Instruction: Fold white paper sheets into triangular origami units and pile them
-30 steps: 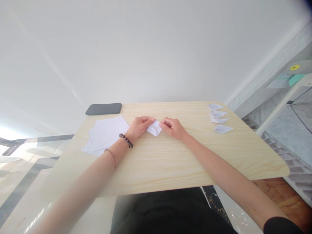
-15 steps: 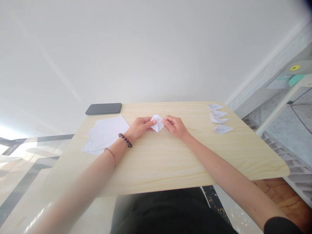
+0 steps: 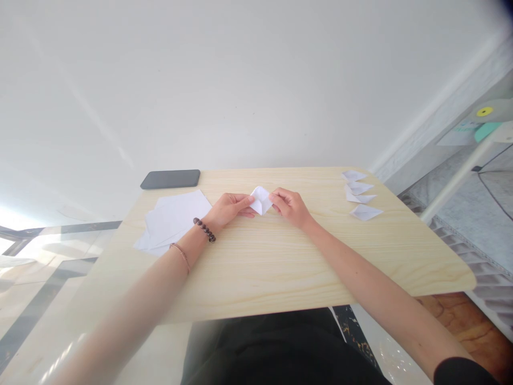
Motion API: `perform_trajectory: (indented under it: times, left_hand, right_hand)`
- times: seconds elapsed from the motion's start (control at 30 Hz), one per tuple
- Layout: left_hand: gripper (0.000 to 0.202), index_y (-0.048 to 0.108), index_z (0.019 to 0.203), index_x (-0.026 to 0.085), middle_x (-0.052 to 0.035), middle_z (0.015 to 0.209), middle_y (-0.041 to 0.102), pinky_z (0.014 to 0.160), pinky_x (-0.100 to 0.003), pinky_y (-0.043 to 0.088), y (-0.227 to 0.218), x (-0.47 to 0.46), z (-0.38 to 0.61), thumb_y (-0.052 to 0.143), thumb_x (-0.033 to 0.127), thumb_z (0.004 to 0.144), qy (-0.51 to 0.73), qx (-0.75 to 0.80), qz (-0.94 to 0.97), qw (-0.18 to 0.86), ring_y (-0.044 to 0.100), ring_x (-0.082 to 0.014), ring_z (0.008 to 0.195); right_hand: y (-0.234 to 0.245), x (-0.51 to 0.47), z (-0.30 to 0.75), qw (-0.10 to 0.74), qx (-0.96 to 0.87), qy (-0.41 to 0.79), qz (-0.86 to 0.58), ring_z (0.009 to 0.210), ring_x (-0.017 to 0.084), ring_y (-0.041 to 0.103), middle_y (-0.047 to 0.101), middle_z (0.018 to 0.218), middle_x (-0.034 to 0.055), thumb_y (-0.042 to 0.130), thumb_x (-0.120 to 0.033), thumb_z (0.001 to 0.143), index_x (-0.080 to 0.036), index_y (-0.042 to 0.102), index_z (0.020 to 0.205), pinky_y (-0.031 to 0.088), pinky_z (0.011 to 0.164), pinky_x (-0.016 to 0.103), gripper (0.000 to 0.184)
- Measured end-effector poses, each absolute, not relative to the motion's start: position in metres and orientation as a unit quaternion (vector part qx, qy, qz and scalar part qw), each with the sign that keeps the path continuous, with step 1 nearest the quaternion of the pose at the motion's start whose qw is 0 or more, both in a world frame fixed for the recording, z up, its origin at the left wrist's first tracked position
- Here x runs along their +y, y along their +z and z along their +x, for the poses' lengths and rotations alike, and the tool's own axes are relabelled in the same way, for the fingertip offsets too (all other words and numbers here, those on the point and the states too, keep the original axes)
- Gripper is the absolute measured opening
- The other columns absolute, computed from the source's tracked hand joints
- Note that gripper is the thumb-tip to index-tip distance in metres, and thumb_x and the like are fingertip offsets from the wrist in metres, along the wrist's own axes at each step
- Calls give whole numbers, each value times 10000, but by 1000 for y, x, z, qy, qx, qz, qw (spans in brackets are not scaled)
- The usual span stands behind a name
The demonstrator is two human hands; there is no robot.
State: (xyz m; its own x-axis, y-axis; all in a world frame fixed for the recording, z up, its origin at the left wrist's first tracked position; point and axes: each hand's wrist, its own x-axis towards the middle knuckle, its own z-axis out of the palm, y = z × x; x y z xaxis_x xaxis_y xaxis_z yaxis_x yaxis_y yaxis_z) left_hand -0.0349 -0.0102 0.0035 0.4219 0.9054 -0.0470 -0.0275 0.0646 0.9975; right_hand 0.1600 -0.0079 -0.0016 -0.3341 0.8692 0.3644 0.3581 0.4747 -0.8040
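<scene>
Having shifted the folded paper (image 3: 262, 201) slightly upward and rightward over the last second, now pinching it at frame centre in the grip of left hand (image 3: 230, 207) and right hand (image 3: 292, 206), seemingly still mid-fold.

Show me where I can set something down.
Bare tabletop: between left forearm and right forearm, and between the right hand and the folded paper pieces at far right. Crowded: far left, with smartphone and paper sheets, and the middle, where left hand and right hand hold a folded sheet.

Room lies between the right fingers (image 3: 278, 200) and folded papers (image 3: 366, 213); sheets (image 3: 172, 216) obstruct leftward.
</scene>
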Motion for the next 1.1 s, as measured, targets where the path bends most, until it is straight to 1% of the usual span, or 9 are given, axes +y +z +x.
perform_trajectory:
  times: [0.23,0.4,0.6,0.73,0.83,0.97,1.03,1.1]
  left_hand:
    - [448,663,936,125,-110,934,659,800,-343,475,3,-11,-35,654,461,639,385,408,555,614,610,-201,834]
    - [413,680,860,115,-117,913,662,811,-360,471,5,-12,-34,630,473,660,386,402,555,618,608,-211,846]
    - [452,652,946,107,-110,918,660,819,-369,461,2,-11,-37,637,458,661,376,400,568,613,609,-198,820]
    - [459,661,916,106,-107,895,662,802,-368,460,4,-12,-35,636,478,648,382,394,567,614,602,-213,839]
    - [426,671,874,119,-92,882,662,768,-340,461,7,-14,-32,609,487,668,393,390,569,608,595,-208,838]
    - [383,680,821,141,-54,775,666,629,-258,435,8,-14,-30,580,487,692,399,437,583,557,576,-159,696]
    - [359,682,791,137,-49,736,662,577,-239,406,6,-14,-31,589,469,689,401,456,587,535,552,-141,640]
    - [347,681,785,129,-54,737,661,562,-237,392,5,-13,-31,596,451,687,402,457,587,534,541,-137,625]
  right_hand:
    - [0,-8,160,404,-754,324,-405,453,69,368,415,500,-40,394,-403,826,-174,445,622,300,469,210,311]
    - [0,-8,160,404,-755,329,-398,454,66,373,419,496,-42,395,-398,826,-172,445,613,307,478,208,315]
    - [-1,-8,161,399,-751,341,-402,442,62,370,423,492,-46,401,-411,822,-171,450,615,308,476,208,321]
    - [-1,-8,160,403,-745,349,-400,441,62,368,414,493,-45,402,-417,820,-172,440,608,308,470,207,326]
    - [1,-9,159,392,-751,358,-393,443,64,371,418,493,-43,399,-408,821,-173,438,604,312,468,206,323]
    - [2,-13,157,353,-776,358,-379,452,68,387,432,496,-39,395,-386,820,-172,444,597,317,471,207,314]
    - [3,-14,157,344,-786,353,-373,452,68,383,431,499,-38,393,-378,821,-172,441,589,310,466,208,314]
    - [4,-15,157,337,-792,350,-370,452,66,376,428,501,-39,391,-371,822,-171,435,583,299,461,208,314]
